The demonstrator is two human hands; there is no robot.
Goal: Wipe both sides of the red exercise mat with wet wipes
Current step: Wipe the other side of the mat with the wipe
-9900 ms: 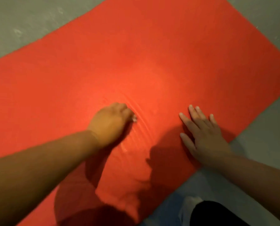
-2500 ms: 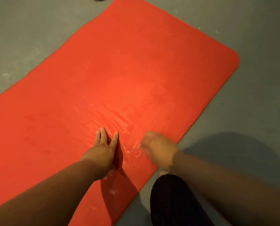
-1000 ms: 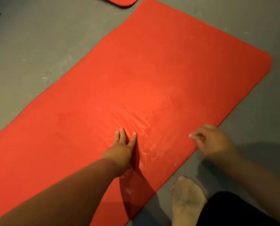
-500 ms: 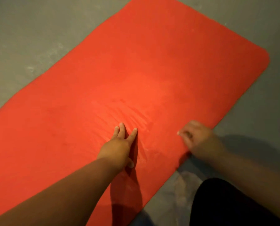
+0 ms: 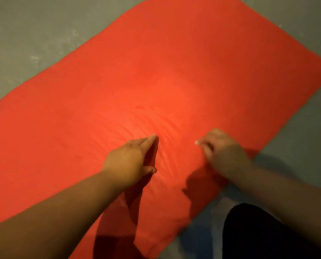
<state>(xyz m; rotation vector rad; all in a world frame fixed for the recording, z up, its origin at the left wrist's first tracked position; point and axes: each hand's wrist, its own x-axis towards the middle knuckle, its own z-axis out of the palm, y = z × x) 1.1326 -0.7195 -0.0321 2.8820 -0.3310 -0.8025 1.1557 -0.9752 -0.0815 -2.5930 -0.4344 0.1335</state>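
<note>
one red exercise mat lies flat on a grey floor, its long axis running from lower left to upper right and ending in a rounded corner at the right. we see two bare hands on it, side by side near the mat's near long edge.

the left hand presses down with straight fingers pointing up the mat, grasping nothing we can see. the right hand has curled fingers and sits closer to that near edge. we cannot tell whether it grasps anything. we see no wet wipe; one could be hidden under either hand.

fine ripples fan across the mat just ahead of the left fingertips. most of the mat stretches away from both hands, so we judge the next strokes go forward and along the long axis. one dark-clothed knee shows at lower right, off the mat.
</note>
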